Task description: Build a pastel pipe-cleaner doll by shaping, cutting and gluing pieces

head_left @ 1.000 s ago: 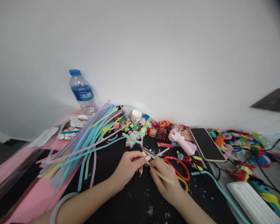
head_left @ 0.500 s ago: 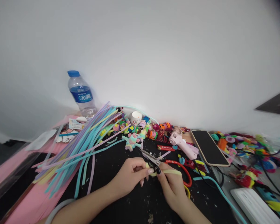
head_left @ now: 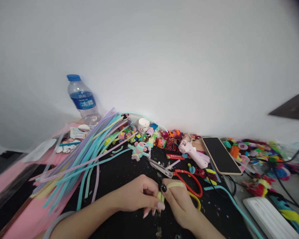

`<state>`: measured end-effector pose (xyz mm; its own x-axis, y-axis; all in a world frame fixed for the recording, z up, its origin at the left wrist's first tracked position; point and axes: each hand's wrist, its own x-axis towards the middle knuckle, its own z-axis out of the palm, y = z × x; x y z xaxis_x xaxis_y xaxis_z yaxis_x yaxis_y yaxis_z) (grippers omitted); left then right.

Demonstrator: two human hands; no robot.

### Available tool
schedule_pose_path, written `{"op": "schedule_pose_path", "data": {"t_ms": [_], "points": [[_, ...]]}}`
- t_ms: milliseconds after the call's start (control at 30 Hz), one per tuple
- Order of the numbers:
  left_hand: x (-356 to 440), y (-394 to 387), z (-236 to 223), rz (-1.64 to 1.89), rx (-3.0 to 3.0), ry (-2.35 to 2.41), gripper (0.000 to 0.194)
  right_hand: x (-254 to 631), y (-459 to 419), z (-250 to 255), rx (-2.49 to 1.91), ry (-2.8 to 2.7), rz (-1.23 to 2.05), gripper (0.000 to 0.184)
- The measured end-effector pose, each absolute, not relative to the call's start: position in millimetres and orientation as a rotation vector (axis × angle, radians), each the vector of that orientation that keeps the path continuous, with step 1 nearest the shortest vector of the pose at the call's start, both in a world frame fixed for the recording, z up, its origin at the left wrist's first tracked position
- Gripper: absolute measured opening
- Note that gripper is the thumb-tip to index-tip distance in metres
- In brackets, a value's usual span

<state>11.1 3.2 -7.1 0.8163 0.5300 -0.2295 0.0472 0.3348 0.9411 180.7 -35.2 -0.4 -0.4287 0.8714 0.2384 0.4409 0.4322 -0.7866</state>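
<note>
Between my two hands is a pale yellow pipe cleaner point(head_left: 160, 196), bent where the fingers meet. My left hand point(head_left: 142, 196) pinches it between thumb and fingers. My right hand point(head_left: 177, 202) grips it too, and a length of it loops over the knuckles. Just beyond the hands lie scissors point(head_left: 189, 181) with red and yellow handles, partly covered by my right hand. A small pastel mouse-like figure point(head_left: 139, 150) made of pipe cleaners lies farther back on the black mat point(head_left: 129, 166).
A bundle of pastel pipe cleaners point(head_left: 89, 156) spreads over the left side, near a water bottle point(head_left: 82, 101). Small colourful figures point(head_left: 164, 141) and a paper cup point(head_left: 143, 124) line the wall. To the right are a glue gun point(head_left: 194, 154), a phone point(head_left: 221, 155), cables and a white box-like device point(head_left: 267, 217).
Both hands have come slightly nearer to me and closer together, uncovering more of the scissors' red handle. The yellow pipe cleaner now shows a folded piece between the fingers.
</note>
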Motion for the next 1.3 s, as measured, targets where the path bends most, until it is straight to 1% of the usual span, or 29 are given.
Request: {"op": "schedule_pose_path", "data": {"t_ms": [233,433,533,633,733,800,900,1100,1300], "points": [[10,3,-4,0.186,1.197,0.517,0.025,176,-36,6,-1.014,-2.139,0.892,0.032],[12,2,-3,0.263,1.192,0.577,0.025,178,-34,5,-1.118,-2.104,0.797,0.03],[13,2,-3,0.303,1.196,0.59,0.023,180,-34,4,-1.116,-2.1,0.83,0.031],[13,5,-3,0.394,1.22,0.639,0.024,182,-33,3,-1.108,-2.048,0.773,0.032],[13,9,-1,0.612,1.2,0.747,0.029,183,-31,1,-1.146,-1.95,0.634,0.031],[14,11,-1,0.752,1.121,0.806,0.031,184,-29,1,-1.171,-1.938,0.614,0.027],[15,11,-2,0.808,1.072,0.832,0.028,185,-27,0,-1.187,-1.94,0.604,0.025],[15,7,-5,0.616,1.465,0.808,0.017,188,-25,-2,-1.212,-1.869,0.493,0.03],[12,7,-1,0.651,1.869,0.753,0.011,185,-27,-1,-1.205,-1.963,0.568,0.031]]}}
